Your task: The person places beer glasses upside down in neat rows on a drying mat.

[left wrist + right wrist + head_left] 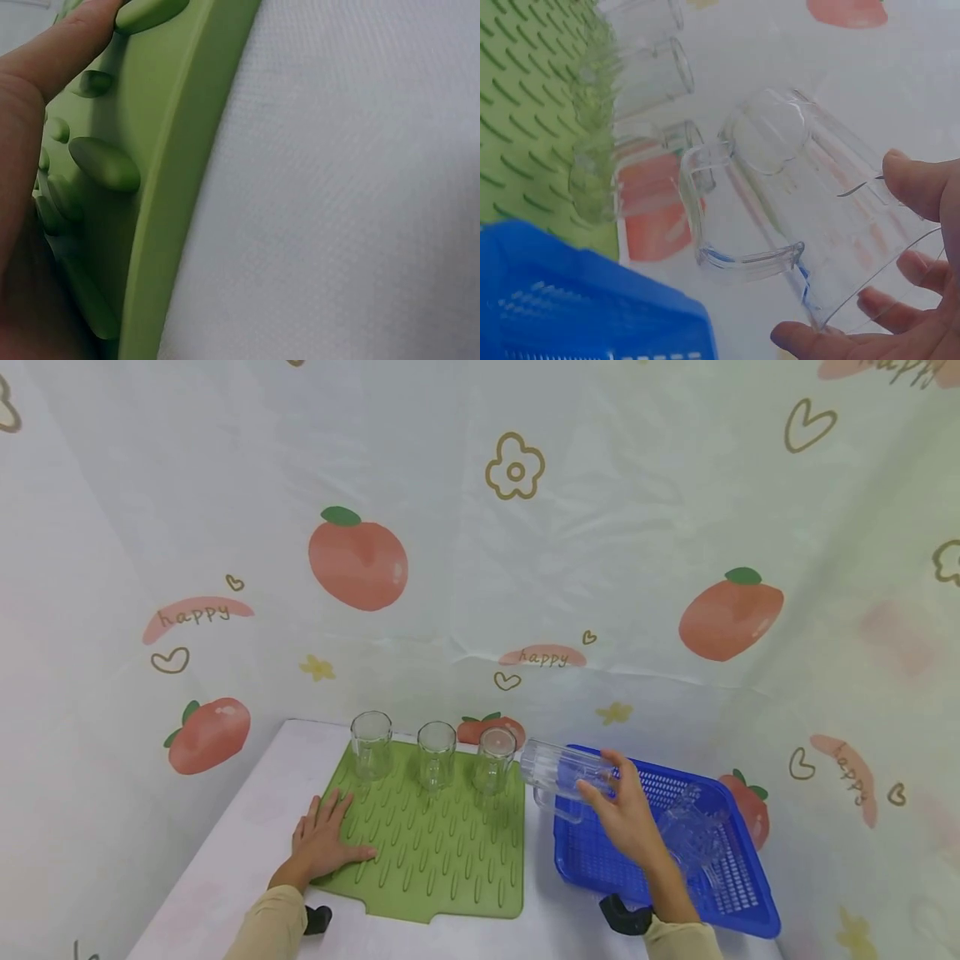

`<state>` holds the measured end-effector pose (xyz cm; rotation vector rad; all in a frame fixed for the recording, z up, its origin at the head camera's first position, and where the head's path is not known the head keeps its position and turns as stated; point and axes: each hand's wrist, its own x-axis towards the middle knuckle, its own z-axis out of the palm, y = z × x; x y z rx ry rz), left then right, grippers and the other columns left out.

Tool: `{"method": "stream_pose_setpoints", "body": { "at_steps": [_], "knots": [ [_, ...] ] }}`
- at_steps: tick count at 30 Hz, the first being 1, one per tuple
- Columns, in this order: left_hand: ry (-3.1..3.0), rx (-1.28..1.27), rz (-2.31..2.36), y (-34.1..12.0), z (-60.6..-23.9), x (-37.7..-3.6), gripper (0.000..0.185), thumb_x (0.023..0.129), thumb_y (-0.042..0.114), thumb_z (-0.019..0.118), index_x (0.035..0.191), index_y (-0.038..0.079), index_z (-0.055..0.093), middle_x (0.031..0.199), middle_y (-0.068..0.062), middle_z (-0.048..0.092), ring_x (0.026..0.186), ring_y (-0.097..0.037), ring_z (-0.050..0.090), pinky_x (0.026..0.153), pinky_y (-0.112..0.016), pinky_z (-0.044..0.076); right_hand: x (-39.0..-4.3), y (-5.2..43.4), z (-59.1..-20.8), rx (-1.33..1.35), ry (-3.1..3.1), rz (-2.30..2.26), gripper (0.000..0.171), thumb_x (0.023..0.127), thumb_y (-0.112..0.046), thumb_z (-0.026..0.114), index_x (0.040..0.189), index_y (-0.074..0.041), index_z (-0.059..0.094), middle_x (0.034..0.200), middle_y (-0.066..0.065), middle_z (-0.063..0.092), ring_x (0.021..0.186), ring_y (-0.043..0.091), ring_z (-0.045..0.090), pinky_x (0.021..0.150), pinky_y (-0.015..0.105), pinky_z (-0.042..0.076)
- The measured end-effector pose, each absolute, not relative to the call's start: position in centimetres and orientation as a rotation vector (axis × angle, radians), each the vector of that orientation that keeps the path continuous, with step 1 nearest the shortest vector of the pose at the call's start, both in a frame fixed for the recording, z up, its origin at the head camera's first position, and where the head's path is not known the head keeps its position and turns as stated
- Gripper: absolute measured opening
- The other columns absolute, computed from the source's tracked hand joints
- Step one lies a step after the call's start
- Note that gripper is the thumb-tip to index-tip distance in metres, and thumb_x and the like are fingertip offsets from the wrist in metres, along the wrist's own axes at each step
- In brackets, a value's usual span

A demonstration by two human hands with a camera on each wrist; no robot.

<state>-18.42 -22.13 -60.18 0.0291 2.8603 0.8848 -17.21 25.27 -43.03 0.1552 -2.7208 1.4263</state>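
My right hand grips a clear glass mug by its open end, holding it on its side above the left rim of the blue basket. In the right wrist view the mug shows its handle facing down and my fingers curled round its mouth. Three clear mugs stand in a row along the back of the green ridged mat. My left hand lies flat on the mat's left edge, fingers spread; the left wrist view shows the mat up close under my palm.
More clear glassware lies inside the blue basket at the right. A white table carries the mat and basket; a fruit-printed cloth hangs behind and on both sides. The table's front edge runs near my wrists.
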Motion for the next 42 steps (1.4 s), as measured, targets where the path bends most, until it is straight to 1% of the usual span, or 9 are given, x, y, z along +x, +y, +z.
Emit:
{"method": "stream_pose_setpoints", "body": {
  "at_steps": [4,9,15,20,24,29,35,42],
  "knots": [
    [2.863,0.034,0.868,-22.0,-60.4,-18.4,0.123,0.070,0.064,0.083,0.162,0.008,0.023,0.171,-0.023,0.007,0.154,-0.055,-0.005,0.117,-0.078,0.006,-17.0,24.6,-43.5,0.166,-2.695,1.457,0.071,0.104,-0.037,0.060,0.157,-0.009,0.022,0.161,0.024,0.025,0.146,0.054,0.036,0.107,0.066,0.046],
    [2.883,0.056,0.928,-21.8,-60.9,-18.4,0.124,0.068,0.066,0.083,0.161,0.006,0.026,0.169,-0.025,0.010,0.153,-0.056,-0.003,0.116,-0.079,0.005,-16.8,23.8,-44.2,0.158,-2.679,1.514,0.071,0.104,-0.035,0.059,0.158,-0.009,0.022,0.162,0.022,0.024,0.147,0.054,0.035,0.109,0.066,0.045],
    [2.906,0.078,0.948,-21.4,-61.6,-18.5,0.124,0.067,0.070,0.081,0.160,0.006,0.027,0.169,-0.024,0.010,0.154,-0.056,-0.002,0.116,-0.079,0.005,-16.5,22.8,-44.6,0.152,-2.656,1.574,0.069,0.104,-0.036,0.059,0.157,-0.009,0.023,0.162,0.022,0.026,0.147,0.054,0.035,0.107,0.065,0.047],
    [2.854,0.037,0.927,-21.2,-60.7,-18.4,0.125,0.069,0.065,0.084,0.161,0.006,0.024,0.170,-0.024,0.008,0.154,-0.055,-0.004,0.117,-0.078,0.003,-16.5,21.8,-44.9,0.137,-2.659,1.601,0.069,0.103,-0.038,0.060,0.156,-0.012,0.025,0.162,0.020,0.029,0.147,0.053,0.037,0.108,0.063,0.047],
    [2.837,0.024,0.863,-21.3,-59.9,-18.3,0.124,0.071,0.064,0.084,0.162,0.006,0.023,0.171,-0.024,0.006,0.154,-0.055,-0.005,0.118,-0.078,0.004,-16.6,21.0,-45.4,0.156,-2.644,1.640,0.069,0.103,-0.036,0.061,0.156,-0.012,0.025,0.163,0.020,0.028,0.147,0.054,0.036,0.107,0.064,0.047],
    [2.869,0.038,0.882,-21.6,-59.9,-18.3,0.123,0.070,0.065,0.084,0.161,0.006,0.026,0.170,-0.024,0.009,0.154,-0.055,-0.003,0.117,-0.078,0.006,-16.8,19.9,-45.9,0.206,-2.617,1.683,0.066,0.103,-0.031,0.061,0.156,-0.011,0.026,0.162,0.021,0.028,0.145,0.057,0.035,0.106,0.064,0.048],
    [2.933,0.064,0.925,-22.1,-61.3,-18.5,0.125,0.067,0.072,0.081,0.159,0.006,0.029,0.169,-0.024,0.012,0.153,-0.056,0.000,0.115,-0.079,0.006,-16.9,18.4,-46.2,0.232,-2.612,1.727,0.064,0.103,-0.030,0.061,0.155,-0.013,0.028,0.164,0.019,0.027,0.147,0.055,0.034,0.110,0.065,0.044],
    [2.957,0.062,0.920,-22.6,-62.0,-18.6,0.125,0.067,0.071,0.082,0.159,0.006,0.028,0.168,-0.025,0.012,0.152,-0.057,0.000,0.114,-0.079,0.008,-17.1,16.8,-46.6,0.293,-2.576,1.780,0.062,0.104,-0.027,0.061,0.154,-0.011,0.029,0.163,0.021,0.026,0.147,0.056,0.033,0.113,0.067,0.040]
  ]
}}
